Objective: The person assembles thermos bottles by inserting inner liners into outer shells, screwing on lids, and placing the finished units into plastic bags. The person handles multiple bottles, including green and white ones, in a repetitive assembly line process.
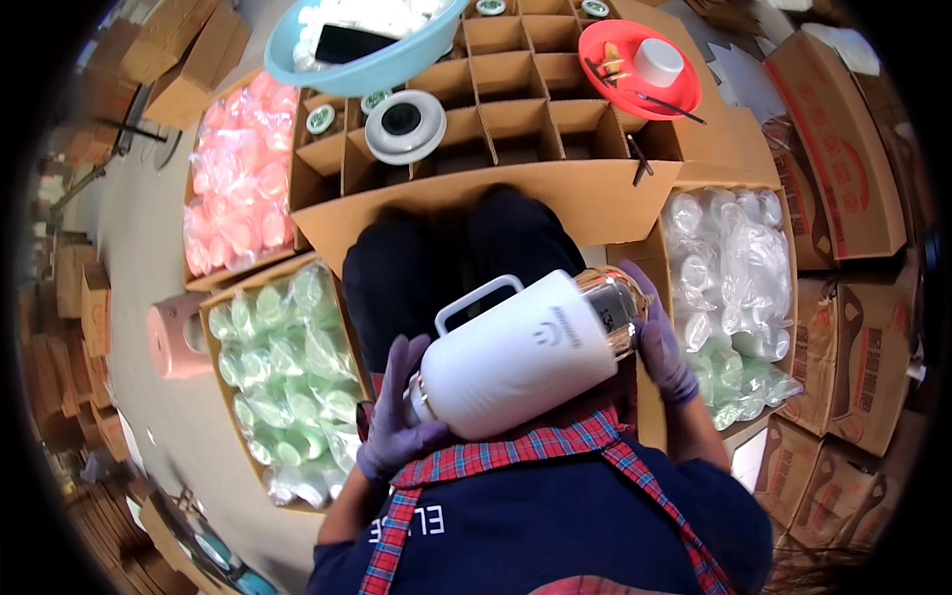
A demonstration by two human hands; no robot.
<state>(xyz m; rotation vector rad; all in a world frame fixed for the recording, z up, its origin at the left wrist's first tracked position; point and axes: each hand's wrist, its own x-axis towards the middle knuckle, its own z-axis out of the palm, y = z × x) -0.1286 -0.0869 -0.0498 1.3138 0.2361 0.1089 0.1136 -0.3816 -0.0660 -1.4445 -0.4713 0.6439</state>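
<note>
A white jug body [516,362] with a loop handle lies tilted across my lap, a small smiling face printed on its side. My left hand [399,426], in a purple glove, cups its narrow left end, where a shiny metallic part shows between thumb and fingers. From the jug's wide right end sticks out a mirror-bright, silvery-gold liner [617,309]. My right hand [662,347], also gloved, is closed around the liner's outer end. How deep the liner sits is hidden inside the jug. Some of my right fingers are blurred or behind the liner.
Ahead stands a divided carton [476,188] bearing a white-and-black round part [405,127], a blue basin [357,74] and a red bowl [635,99]. Boxes of bagged pink parts [238,178], green parts [288,387] and clear-wrapped parts [729,268] flank me. A pink jug body [174,337] stands left.
</note>
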